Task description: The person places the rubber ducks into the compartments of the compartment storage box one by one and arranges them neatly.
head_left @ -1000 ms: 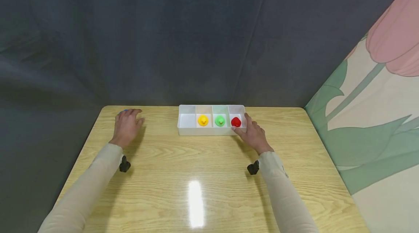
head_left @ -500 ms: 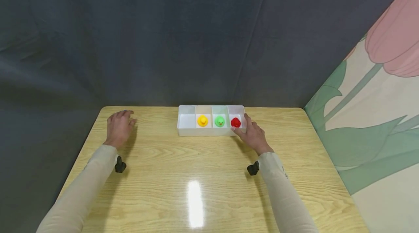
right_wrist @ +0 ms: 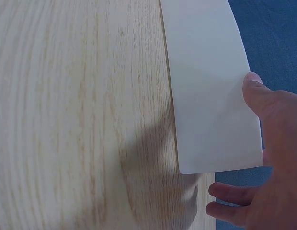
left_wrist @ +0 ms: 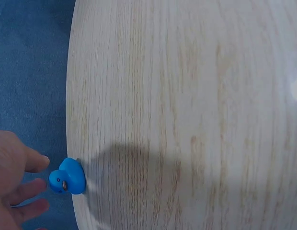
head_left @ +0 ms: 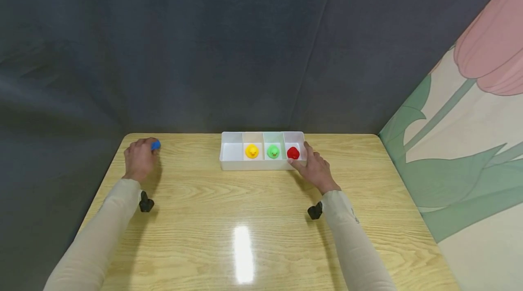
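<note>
A blue rubber duck [left_wrist: 71, 177] stands on the table near its far left corner. Behind it in the left wrist view is my left hand [left_wrist: 12, 179], thumb and fingers spread, with a gap between them and the duck. From the head view that left hand [head_left: 140, 159] partly covers the duck [head_left: 155, 145]. My right hand [head_left: 316, 169] grips the right end of a white divided tray [head_left: 261, 165], thumb on the front rim and forefinger along the end wall. In the tray sit a yellow duck [head_left: 252, 151], a green duck [head_left: 273, 151] and a small red toy [head_left: 293, 153].
The wooden table [head_left: 196, 218] ends at a dark curtain [head_left: 229, 50] behind the tray. A flower-patterned cloth [head_left: 449, 155] hangs along the right side. The tray's leftmost compartment [head_left: 233, 149] has nothing in it.
My left hand has moved left across the table's far corner, and the blue duck now shows beside its fingers. The right hand keeps its place on the tray.
</note>
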Demonstrator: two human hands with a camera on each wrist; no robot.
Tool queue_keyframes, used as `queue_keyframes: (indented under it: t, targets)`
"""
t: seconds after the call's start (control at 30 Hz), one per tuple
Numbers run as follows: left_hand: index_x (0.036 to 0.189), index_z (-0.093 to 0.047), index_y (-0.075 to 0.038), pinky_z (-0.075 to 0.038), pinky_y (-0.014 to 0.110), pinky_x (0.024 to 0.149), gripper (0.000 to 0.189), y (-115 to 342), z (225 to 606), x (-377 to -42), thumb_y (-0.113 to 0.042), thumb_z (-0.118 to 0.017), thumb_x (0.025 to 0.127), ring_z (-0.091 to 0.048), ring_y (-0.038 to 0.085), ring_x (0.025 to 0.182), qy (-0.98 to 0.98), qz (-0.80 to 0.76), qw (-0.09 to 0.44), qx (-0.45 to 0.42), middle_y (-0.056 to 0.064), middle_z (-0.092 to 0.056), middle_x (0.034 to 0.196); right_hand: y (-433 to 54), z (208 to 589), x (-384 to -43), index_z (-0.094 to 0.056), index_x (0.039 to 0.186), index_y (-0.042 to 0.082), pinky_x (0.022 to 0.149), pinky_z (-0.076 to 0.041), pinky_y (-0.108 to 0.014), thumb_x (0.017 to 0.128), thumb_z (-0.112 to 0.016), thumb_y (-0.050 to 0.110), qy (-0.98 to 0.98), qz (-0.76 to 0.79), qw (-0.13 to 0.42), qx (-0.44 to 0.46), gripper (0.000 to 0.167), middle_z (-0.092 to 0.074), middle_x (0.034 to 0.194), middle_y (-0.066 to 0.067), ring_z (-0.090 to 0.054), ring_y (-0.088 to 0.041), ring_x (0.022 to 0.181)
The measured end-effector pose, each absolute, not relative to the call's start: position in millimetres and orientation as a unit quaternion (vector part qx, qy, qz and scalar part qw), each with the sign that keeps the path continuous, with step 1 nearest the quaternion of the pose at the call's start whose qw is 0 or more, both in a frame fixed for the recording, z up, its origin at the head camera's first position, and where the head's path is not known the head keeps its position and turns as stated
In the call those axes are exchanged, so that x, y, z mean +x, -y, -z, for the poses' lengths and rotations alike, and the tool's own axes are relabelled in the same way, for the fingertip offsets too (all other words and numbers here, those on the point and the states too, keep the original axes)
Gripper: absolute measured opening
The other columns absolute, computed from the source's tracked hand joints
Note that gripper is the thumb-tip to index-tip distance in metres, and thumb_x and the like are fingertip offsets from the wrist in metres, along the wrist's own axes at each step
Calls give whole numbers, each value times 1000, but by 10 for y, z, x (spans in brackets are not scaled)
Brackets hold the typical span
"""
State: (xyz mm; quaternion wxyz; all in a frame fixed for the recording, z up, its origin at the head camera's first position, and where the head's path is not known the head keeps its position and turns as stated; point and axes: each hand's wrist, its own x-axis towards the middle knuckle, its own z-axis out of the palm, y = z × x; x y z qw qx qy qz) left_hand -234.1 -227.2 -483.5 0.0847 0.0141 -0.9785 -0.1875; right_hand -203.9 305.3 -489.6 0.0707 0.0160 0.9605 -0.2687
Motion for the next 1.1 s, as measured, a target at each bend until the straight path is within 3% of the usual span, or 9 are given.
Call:
queue_keyframes:
  t: [0.4, 1.1]
  targets:
    - [153, -47, 1, -36, 81, 109, 48, 2321, 4951, -2385, -9, -58, 107, -46, 63, 134, 981, 185, 22, 53, 40, -46, 150, -3028, 4872, -2027, -12, 171, 10, 130, -18, -71, 104, -59, 60, -960, 269, 76, 19, 96, -39, 163, -34, -42, -52, 150]
    - [152, -43, -1, -36, 79, 106, 45, 2417, 5120, -2498, -16, -51, 110, -46, 63, 130, 974, 217, 30, 65, 43, -47, 142, -3019, 4920, -2054, -12, 171, 11, 129, -18, -72, 103, -61, 60, -959, 272, 70, 21, 97, -42, 160, -34, -44, -52, 149]
